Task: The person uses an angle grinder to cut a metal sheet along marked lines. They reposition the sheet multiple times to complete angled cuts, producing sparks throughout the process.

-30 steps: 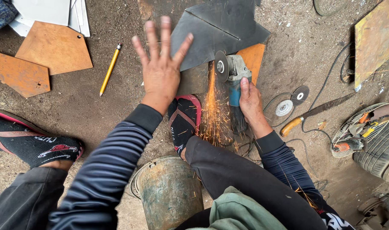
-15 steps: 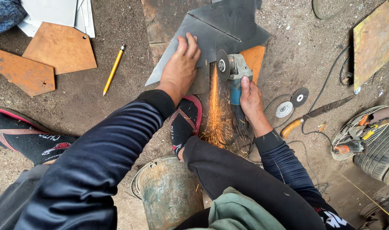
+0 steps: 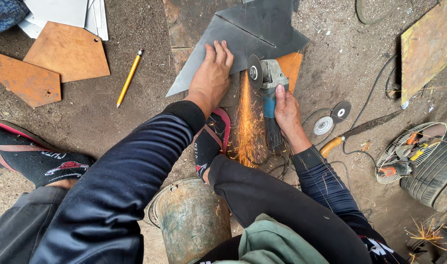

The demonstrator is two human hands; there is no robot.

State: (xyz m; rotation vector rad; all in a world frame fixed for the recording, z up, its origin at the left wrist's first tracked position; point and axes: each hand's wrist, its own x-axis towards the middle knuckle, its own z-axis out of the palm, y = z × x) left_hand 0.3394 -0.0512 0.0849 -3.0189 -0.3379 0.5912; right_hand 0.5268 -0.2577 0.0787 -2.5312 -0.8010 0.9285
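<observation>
Dirt ground: right hand (image 3: pixel 288 113) holds grinder (image 3: pixel 268 85); left hand (image 3: pixel 212 73) flat on steel sheet (image 3: pixel 252 29).

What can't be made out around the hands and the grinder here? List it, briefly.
Head view only:
- Cut line under the angle grinder: hidden by the disc and sparks.
- Right hand palm and fingers: wrapped behind the grinder body.
- Grey metal sheet: top cut off by the frame edge; part lies under the left hand.
- Tools in the fan guard: too small to identify.
</observation>
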